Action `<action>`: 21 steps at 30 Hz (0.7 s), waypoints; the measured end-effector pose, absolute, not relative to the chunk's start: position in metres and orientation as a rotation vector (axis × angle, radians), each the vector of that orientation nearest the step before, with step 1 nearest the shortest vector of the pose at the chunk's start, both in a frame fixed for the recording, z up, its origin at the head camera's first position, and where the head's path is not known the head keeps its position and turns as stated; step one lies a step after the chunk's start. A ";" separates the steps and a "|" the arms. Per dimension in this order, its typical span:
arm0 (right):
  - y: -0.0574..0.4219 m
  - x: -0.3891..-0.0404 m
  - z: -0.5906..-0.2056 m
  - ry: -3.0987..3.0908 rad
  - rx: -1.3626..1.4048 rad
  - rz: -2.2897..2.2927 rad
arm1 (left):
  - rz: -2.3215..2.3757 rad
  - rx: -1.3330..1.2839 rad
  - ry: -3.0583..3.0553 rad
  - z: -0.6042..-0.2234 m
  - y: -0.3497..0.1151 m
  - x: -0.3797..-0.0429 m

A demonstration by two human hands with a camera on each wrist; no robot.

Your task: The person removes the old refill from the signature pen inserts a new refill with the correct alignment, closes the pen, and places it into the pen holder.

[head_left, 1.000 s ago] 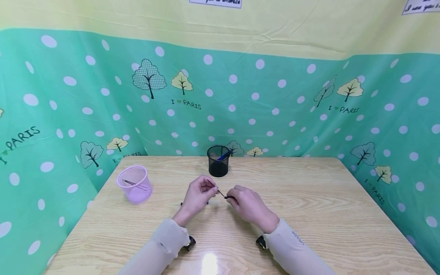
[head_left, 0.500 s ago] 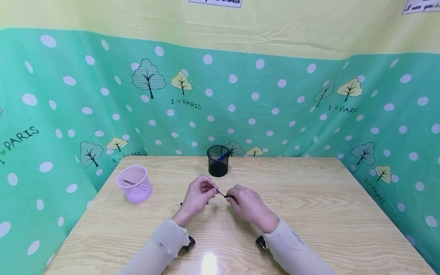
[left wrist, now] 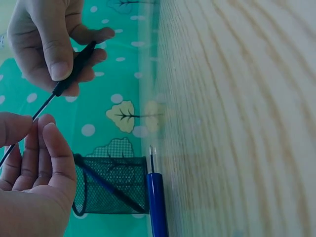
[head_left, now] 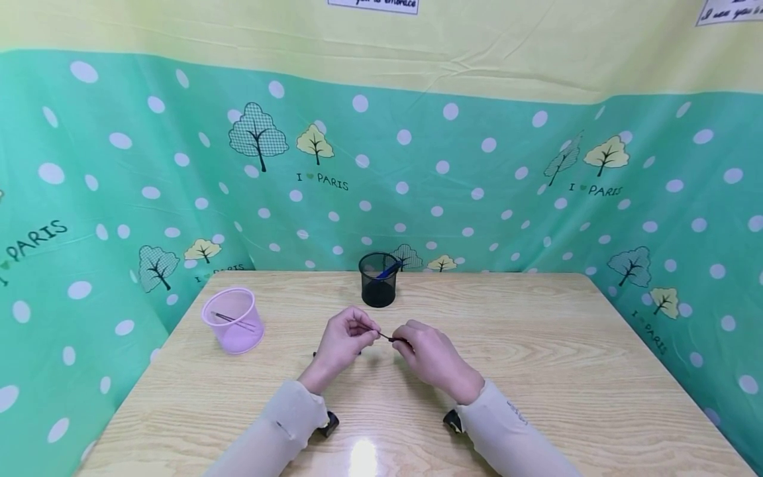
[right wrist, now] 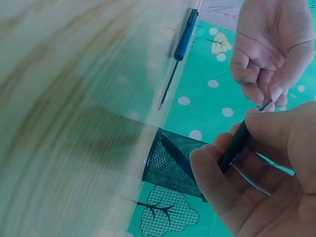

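Note:
My right hand (head_left: 432,358) holds a black pen barrel (left wrist: 78,66) between thumb and fingers, its end towards my left hand. A thin dark pen refill (left wrist: 43,106) stands in line with the barrel and meets its end. Thumb and fingertips of my left hand (head_left: 341,341) pinch this refill a short way from the barrel. Both hands are above the table, close together. On the table lies a blue pen barrel (left wrist: 157,202) with a metal-tipped refill (right wrist: 169,86) sticking out; in the head view my left hand mostly hides it.
A black mesh pen cup (head_left: 378,295) with a blue pen (head_left: 390,268) in it stands at the back of the wooden table (head_left: 507,318). At the left is a lilac cup (head_left: 241,341) with thin dark sticks inside. A patterned curtain (head_left: 477,159) hangs behind.
My left hand has shifted slightly right, towards my right hand. Less of the refill shows between the hands, and it lies flatter. The right hand has hardly moved.

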State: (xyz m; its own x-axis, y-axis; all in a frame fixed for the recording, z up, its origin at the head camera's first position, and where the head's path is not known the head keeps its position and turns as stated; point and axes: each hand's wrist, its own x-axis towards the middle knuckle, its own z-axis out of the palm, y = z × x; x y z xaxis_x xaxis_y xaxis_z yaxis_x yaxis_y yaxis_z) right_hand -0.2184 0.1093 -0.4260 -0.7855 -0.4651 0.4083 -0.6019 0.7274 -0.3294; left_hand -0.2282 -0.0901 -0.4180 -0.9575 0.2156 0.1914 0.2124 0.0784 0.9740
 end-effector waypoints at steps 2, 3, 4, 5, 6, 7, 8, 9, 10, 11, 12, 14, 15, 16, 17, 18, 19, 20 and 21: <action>0.110 -0.219 -0.426 -2.632 0.835 0.664 | 2.090 0.447 2.295 -0.425 -0.090 -0.232; 0.110 -0.219 -0.426 -2.631 0.836 0.670 | 2.093 0.441 2.292 -0.429 -0.090 -0.234; 0.110 -0.219 -0.427 -2.630 0.837 0.676 | 2.098 0.443 2.292 -0.431 -0.090 -0.235; 0.110 -0.219 -0.427 -2.630 0.837 0.681 | 2.103 0.441 2.291 -0.432 -0.090 -0.235; 0.110 -0.219 -0.427 -2.629 0.838 0.686 | 2.107 0.438 2.290 -0.433 -0.090 -0.236; 0.110 -0.219 -0.427 -2.628 0.839 0.692 | 2.113 0.436 2.286 -0.434 -0.090 -0.236; 0.110 -0.219 -0.427 -2.628 0.842 0.697 | 2.118 0.434 2.282 -0.435 -0.090 -0.236; 0.110 -0.219 -0.427 -2.627 0.843 0.701 | 2.122 0.435 2.280 -0.435 -0.090 -0.236; 0.110 -0.219 -0.427 -2.626 0.845 0.704 | 2.125 0.437 2.279 -0.436 -0.090 -0.236; 0.110 -0.219 -0.427 -2.625 0.846 0.708 | 2.129 0.438 2.278 -0.436 -0.090 -0.236; 0.110 -0.219 -0.426 -2.624 0.846 0.710 | 2.127 0.442 2.282 -0.436 -0.090 -0.236; 0.110 -0.219 -0.426 -2.622 0.846 0.713 | 2.102 0.457 2.307 -0.436 -0.090 -0.236; 0.110 -0.219 -0.426 -2.620 0.846 0.713 | 2.082 0.468 2.321 -0.436 -0.090 -0.236; 0.110 -0.219 -0.426 -2.617 0.848 0.712 | 2.060 0.478 2.334 -0.436 -0.090 -0.236; 0.110 -0.219 -0.426 -2.615 0.848 0.709 | 2.041 0.488 2.342 -0.436 -0.090 -0.236; 0.110 -0.219 -0.426 -2.614 0.849 0.707 | 2.018 0.493 2.352 -0.437 -0.090 -0.236; 0.110 -0.219 -0.425 -2.614 0.847 0.704 | 1.999 0.499 2.359 -0.436 -0.090 -0.236; 0.110 -0.219 -0.425 -2.614 0.847 0.703 | 1.985 0.503 2.363 -0.436 -0.089 -0.236; 0.110 -0.218 -0.425 -2.615 0.845 0.701 | 1.974 0.507 2.366 -0.436 -0.089 -0.236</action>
State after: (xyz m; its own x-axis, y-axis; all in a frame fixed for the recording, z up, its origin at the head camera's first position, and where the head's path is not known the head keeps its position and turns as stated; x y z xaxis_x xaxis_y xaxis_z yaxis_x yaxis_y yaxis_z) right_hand -0.2184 0.1101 -0.4250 -0.7805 -0.4621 0.4212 -0.6108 0.7072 -0.3560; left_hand -0.2360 -0.0894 -0.4363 -0.9471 0.2579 0.1912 0.2343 0.1480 0.9608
